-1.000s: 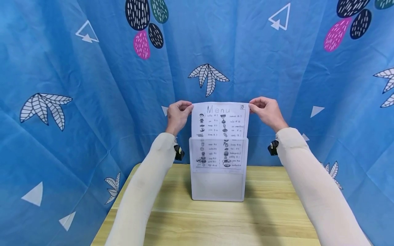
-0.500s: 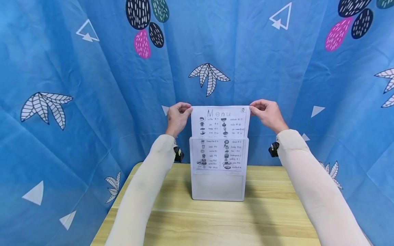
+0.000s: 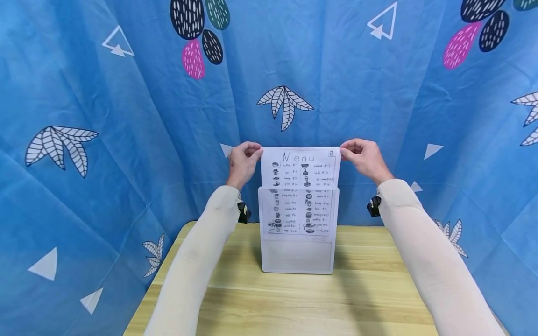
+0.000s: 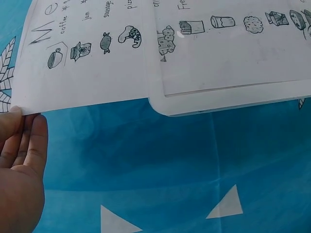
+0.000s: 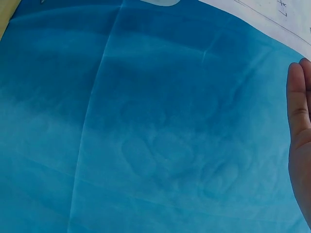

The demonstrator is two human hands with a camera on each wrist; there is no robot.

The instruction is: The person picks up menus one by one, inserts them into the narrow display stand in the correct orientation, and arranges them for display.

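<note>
A white paper menu [image 3: 297,168] with drawings and handwritten prices stands partly inside an upright clear holder with a white frame [image 3: 297,256]. Its top part sticks out above the holder's upper edge, and its lower edge lies above the holder's bottom. My left hand [image 3: 242,162] pinches the menu's top left corner between thumb and fingers, which the left wrist view also shows. At the top right corner, my right hand [image 3: 366,159] pinches the sheet. Only part of the right hand [image 5: 299,116] appears at the edge of the right wrist view.
The holder stands on a light wooden table [image 3: 294,308]. Behind and on both sides hangs a blue curtain [image 3: 138,107] printed with leaves, triangles and drops. A small black camera [image 3: 244,212] sits on the left wrist, another [image 3: 373,206] on the right.
Both hands have come down a little with the menu, which has slid lower into the holder. The holder has stayed in place.
</note>
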